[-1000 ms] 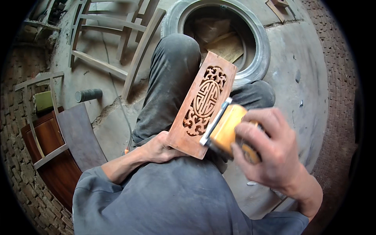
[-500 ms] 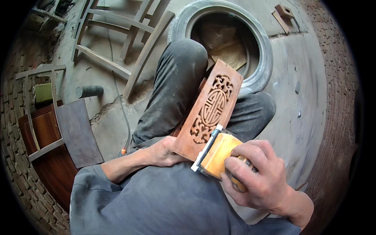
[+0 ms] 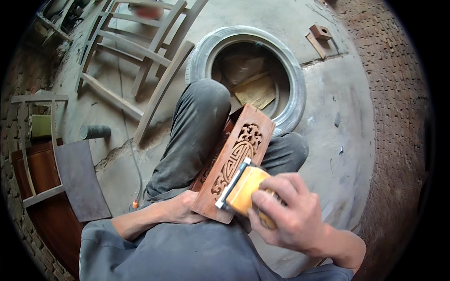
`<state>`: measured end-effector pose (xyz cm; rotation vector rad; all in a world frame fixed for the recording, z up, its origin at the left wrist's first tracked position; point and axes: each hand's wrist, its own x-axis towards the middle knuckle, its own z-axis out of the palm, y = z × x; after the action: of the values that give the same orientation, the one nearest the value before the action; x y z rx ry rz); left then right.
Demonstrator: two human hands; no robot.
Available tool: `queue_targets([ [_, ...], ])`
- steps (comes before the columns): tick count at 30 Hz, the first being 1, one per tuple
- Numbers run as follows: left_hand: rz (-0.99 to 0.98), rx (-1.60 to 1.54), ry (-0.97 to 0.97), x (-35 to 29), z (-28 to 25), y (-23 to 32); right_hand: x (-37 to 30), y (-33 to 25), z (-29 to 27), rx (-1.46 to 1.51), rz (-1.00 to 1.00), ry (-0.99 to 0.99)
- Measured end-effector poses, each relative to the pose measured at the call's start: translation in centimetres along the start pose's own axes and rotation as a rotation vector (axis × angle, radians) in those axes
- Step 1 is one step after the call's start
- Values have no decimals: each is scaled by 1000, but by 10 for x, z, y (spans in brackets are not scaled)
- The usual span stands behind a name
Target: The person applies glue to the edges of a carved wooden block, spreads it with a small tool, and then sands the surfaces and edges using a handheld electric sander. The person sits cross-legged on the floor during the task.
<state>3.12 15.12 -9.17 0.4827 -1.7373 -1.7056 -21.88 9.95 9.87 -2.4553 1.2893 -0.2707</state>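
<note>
A reddish-brown wooden box (image 3: 236, 154) with an openwork carved face lies tilted across my lap. Its near left end is in my left hand (image 3: 180, 208), whose fingers are closed and partly hidden behind the wood. My right hand (image 3: 290, 213) wraps round a yellow power sander (image 3: 245, 189). The sander's dark pad with white-edged ends lies along the right side of the carved face, over its lower part. Whether the pad presses flat on the wood I cannot tell. Both my knees, in dark trousers (image 3: 199, 117), are bent beside the box.
Past my knees a grey tyre (image 3: 296, 79) lies on the concrete floor with sheets inside it. Wooden chair frames (image 3: 161, 96) stand at the far left. Nearer left are a grey panel (image 3: 82, 182), a dark cylinder (image 3: 95, 131) and a cable (image 3: 131, 145). A small wooden block (image 3: 321, 32) sits far right.
The view has shifted, so the floor things sit lower and further left. The box has tilted, showing more of its left side, and the sander sits a little further up its carved face.
</note>
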Motion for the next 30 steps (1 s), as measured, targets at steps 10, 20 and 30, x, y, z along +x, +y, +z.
queue_targets([
  [10,-505,-370,-30,-1,0,22,46,103,-25,-41,192,188],
  [20,-595,-545,26,13,-6,46,73,113,-24,-86,194,173],
  [30,-579,-603,0,14,-4,42,76,117,-25,-120,208,193],
])
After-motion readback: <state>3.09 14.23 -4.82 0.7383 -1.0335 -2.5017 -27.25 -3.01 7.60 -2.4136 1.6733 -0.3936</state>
